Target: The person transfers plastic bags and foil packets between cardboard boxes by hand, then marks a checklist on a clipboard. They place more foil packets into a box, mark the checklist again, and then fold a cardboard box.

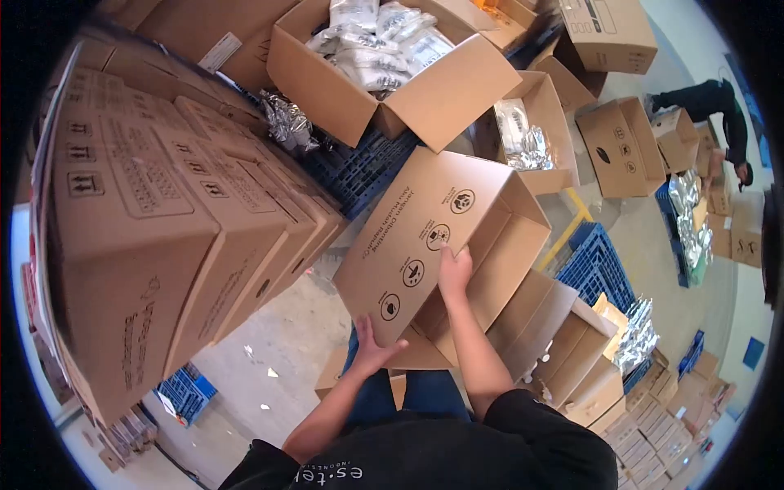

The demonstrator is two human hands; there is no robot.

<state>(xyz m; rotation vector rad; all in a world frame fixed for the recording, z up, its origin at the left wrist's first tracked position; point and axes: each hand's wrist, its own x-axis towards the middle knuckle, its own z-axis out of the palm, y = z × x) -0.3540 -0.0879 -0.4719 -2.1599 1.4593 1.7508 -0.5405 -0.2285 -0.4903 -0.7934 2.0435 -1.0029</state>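
I hold an empty brown cardboard box (425, 237), tipped on its side with its opening turned to the right. My right hand (454, 273) grips the box's front edge by the opening, fingers on the printed side panel. Lower down, my left hand (372, 343) rests with spread fingers against the box's bottom corner and flap. Black round symbols and a line of text are printed on the panel facing me. The box hangs above my legs and the concrete floor.
A tall stack of closed cartons (155, 212) stands on my left. Beyond are an open carton of white packets (384, 49), a carton of silver packets (531, 139) and blue plastic pallets (600, 265). Open empty cartons (572, 343) lie on my right. Another person (719, 110) bends over boxes far right.
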